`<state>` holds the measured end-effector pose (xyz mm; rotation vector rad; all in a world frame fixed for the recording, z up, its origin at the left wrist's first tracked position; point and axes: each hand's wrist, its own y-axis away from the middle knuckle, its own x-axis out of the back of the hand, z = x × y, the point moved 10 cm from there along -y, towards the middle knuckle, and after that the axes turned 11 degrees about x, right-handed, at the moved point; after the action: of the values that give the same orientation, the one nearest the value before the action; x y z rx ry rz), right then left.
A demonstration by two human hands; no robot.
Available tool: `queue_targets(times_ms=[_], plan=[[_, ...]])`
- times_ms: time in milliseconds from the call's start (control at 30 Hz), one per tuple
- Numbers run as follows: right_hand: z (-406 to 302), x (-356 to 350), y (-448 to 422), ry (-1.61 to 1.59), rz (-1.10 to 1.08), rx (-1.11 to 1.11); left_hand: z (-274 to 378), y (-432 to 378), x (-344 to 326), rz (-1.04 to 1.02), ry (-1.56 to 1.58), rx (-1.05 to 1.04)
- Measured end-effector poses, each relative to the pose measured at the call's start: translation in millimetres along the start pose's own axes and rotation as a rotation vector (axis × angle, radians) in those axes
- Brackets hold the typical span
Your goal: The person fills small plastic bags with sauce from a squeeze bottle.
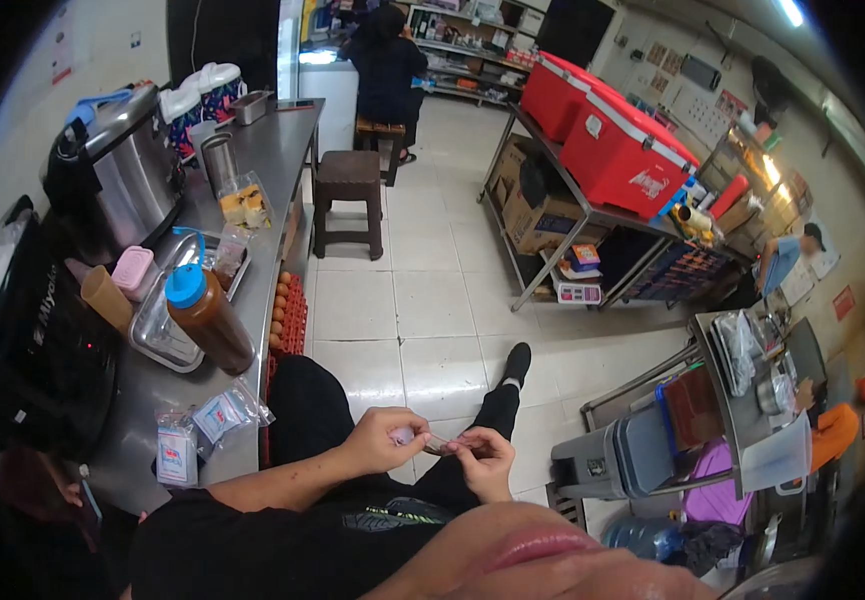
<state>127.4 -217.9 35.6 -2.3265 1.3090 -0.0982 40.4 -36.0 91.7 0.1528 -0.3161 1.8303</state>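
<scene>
Above my lap, my left hand [385, 442] and my right hand [485, 463] are held close together. Their fingertips pinch a small thin item [437, 445] that spans the gap between them. Fingers hide much of it, and I cannot tell exactly what it is. Something pale shows within the curl of my left fingers. Left of my left arm, two small clear plastic packets with blue and white contents, one packet [176, 454] and another packet [221, 415], lie on the steel table [226, 457]. Behind them stands a squeeze bottle [211, 322] of brown sauce with a blue cap.
A steel tray [169, 358], a beige cup [106, 296] and a black Miyako appliance [34, 352] occupy the left table. Red egg trays [295, 319] sit below its edge. Ahead is a brown stool [347, 187]; red cooler boxes [623, 142] stand on a rack. Other people are nearby.
</scene>
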Motion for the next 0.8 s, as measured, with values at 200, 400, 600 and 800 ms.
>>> queue_targets(times_ms=[200,400,600,800], plan=[[12,7,9,0.148,-0.109,0.016,-4,1,-17,-0.059,-0.152,-0.099],[25,-5,14,0.096,-0.186,-0.052,-9,-3,-27,-0.108,-0.273,-0.073],[41,-10,11,0.008,-0.191,0.045,-13,-8,-39,-0.145,-0.426,-0.154],[19,-15,-2,0.189,-0.295,0.132,-19,-9,-43,-0.192,-0.484,-0.132]])
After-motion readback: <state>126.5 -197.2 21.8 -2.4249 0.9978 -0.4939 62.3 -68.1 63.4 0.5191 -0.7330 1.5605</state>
